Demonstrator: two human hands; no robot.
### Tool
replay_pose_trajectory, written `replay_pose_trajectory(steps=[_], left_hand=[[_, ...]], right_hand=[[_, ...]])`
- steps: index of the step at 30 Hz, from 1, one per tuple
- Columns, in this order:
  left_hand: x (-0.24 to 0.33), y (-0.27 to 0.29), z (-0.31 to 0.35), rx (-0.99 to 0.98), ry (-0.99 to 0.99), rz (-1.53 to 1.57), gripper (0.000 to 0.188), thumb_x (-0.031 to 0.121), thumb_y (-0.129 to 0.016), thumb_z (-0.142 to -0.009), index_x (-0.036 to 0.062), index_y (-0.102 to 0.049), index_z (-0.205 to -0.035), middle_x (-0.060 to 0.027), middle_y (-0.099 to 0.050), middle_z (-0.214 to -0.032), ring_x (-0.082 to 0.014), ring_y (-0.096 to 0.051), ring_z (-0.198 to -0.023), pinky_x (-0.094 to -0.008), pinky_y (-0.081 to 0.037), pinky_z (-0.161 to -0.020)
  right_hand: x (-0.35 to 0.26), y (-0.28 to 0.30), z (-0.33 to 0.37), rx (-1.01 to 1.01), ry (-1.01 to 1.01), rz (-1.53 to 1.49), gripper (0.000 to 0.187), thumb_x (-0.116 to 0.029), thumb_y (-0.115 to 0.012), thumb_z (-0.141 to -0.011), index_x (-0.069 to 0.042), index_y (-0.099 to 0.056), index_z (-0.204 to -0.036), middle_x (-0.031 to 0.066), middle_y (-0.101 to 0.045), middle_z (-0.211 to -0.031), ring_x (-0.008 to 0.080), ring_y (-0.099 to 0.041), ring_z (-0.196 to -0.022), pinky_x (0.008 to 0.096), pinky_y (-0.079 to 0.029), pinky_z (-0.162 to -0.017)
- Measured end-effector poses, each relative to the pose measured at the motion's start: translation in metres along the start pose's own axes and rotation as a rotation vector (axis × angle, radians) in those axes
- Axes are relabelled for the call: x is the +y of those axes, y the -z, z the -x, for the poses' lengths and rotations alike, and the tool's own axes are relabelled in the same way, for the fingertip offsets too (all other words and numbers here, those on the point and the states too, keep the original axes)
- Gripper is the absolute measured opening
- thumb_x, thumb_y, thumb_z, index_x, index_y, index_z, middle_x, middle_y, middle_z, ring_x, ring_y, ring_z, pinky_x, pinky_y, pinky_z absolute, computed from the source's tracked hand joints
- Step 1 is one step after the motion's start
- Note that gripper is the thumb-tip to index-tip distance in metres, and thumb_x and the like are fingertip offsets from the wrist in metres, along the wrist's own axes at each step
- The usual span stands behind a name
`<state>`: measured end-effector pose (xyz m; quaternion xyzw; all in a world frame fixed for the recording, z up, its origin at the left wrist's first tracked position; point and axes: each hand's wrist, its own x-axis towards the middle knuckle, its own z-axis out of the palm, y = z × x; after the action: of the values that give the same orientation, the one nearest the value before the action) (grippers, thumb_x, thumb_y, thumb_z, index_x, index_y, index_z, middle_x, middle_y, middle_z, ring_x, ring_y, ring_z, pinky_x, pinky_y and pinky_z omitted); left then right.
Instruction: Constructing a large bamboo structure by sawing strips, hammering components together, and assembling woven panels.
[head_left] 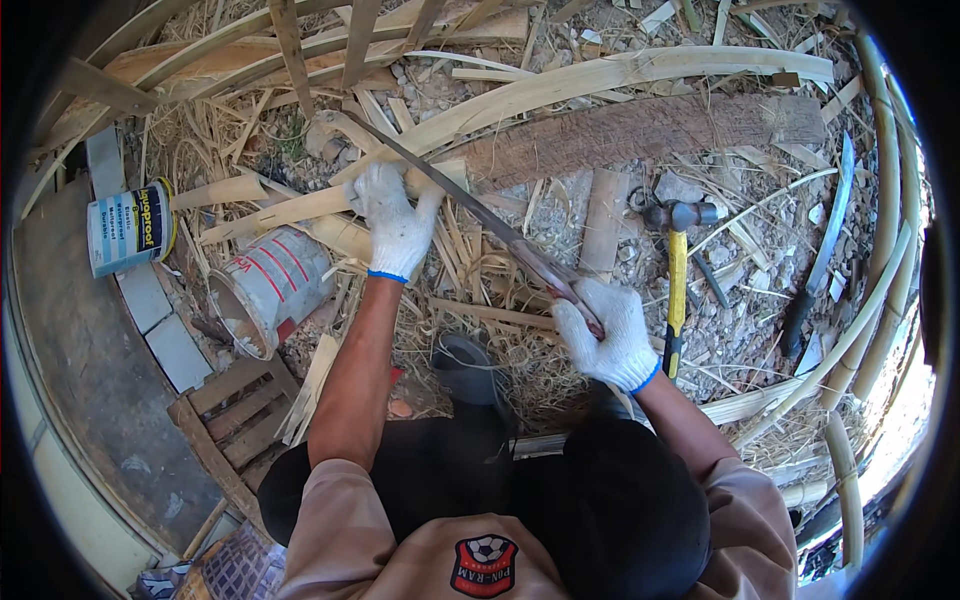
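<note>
Gripping a long-bladed knife (470, 205) by its reddish handle with the right hand (608, 335), gloved fingers closed fully round it, just above the knees. Pinning a split bamboo strip (300, 208) farther out with the left hand (393, 222), white glove wrapped over the strip, fingers shut on it and the thumb pointing toward the blade. Running the blade at a slant from the right hand up and leftward, crossing the strip just beside the left glove, its tip reaching toward the stones beyond. Judging the step as shaving or splitting the strip: keeping the left fingers behind the edge, pressing the strip flat so that it is not rolling, and pushing the blade away from the body in shallow, even passes, all looking wise here. Lying near the right hand, a yellow-handled hammer (677, 290); lying well apart to the right, a second long knife (822, 250). Resting to the left, a tipped white bucket (265, 290) and a small tin can (128, 228). Stretching across farther off, a rough wooden plank (640, 130) and long curved bamboo slats (600, 80), amid shavings scattered over gravel.
</note>
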<state>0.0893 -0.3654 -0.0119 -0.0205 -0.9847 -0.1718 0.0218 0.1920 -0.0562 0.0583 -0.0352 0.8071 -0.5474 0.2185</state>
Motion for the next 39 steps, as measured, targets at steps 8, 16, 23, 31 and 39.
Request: replay_pose_trajectory(steps=[8, 16, 23, 31, 39], left_hand=[[-0.001, 0.005, -0.004, -0.050, 0.027, -0.062, 0.046, 0.033, -0.079, -0.080, 0.0010, -0.063, -0.109, -0.0184, -0.056, -0.104, -0.0379, -0.050, -0.105, -0.0521, -0.032, -0.099], [-0.013, -0.002, 0.007, -0.051, 0.028, -0.088, 0.047, 0.030, -0.079, -0.078, -0.0003, -0.063, -0.109, -0.0189, -0.056, -0.104, -0.0397, -0.050, -0.106, -0.0518, -0.036, -0.096], [-0.003, -0.002, 0.005, 0.006, -0.002, -0.076, 0.046, 0.030, -0.081, -0.076, 0.0004, -0.061, -0.105, -0.0191, -0.057, -0.101, -0.0401, -0.051, -0.102, -0.0515, -0.036, -0.096], [0.003, 0.005, 0.000, -0.017, -0.035, -0.065, 0.038, 0.021, -0.072, -0.081, -0.0020, -0.059, -0.109, -0.0188, -0.052, -0.099, -0.0394, -0.048, -0.101, -0.0496, -0.037, -0.092], [-0.012, 0.002, -0.004, 0.008, -0.040, -0.116, 0.036, 0.017, -0.071, -0.083, -0.0013, -0.061, -0.112, -0.0187, -0.055, -0.102, -0.0386, -0.050, -0.103, -0.0496, -0.038, -0.093]], right_hand=[[0.026, 0.005, 0.039, 0.030, 0.052, -0.071, 0.016, -0.020, -0.067, -0.092, -0.006, -0.072, -0.086, 0.0154, -0.056, -0.064, 0.0359, -0.059, -0.055, 0.0412, -0.046, -0.055], [-0.006, -0.019, -0.029, 0.054, 0.059, -0.075, 0.029, -0.023, -0.072, -0.093, -0.005, -0.059, -0.074, 0.0175, -0.054, -0.064, 0.0388, -0.056, -0.056, 0.0451, -0.043, -0.054], [-0.018, -0.017, -0.047, 0.103, 0.109, -0.025, 0.034, -0.029, -0.072, -0.095, -0.006, -0.057, -0.073, 0.0201, -0.056, -0.062, 0.0454, -0.063, -0.062, 0.0496, -0.049, -0.057], [0.003, 0.010, 0.021, -0.014, 0.039, 0.044, 0.022, -0.023, -0.073, -0.092, -0.008, -0.065, -0.078, 0.0148, -0.061, -0.067, 0.0380, -0.065, -0.062, 0.0476, -0.049, -0.057], [0.011, 0.005, 0.013, 0.039, 0.053, 0.001, 0.031, -0.023, -0.074, -0.091, -0.006, -0.057, -0.072, 0.0160, -0.057, -0.063, 0.0389, -0.061, -0.058, 0.0468, -0.046, -0.055]])
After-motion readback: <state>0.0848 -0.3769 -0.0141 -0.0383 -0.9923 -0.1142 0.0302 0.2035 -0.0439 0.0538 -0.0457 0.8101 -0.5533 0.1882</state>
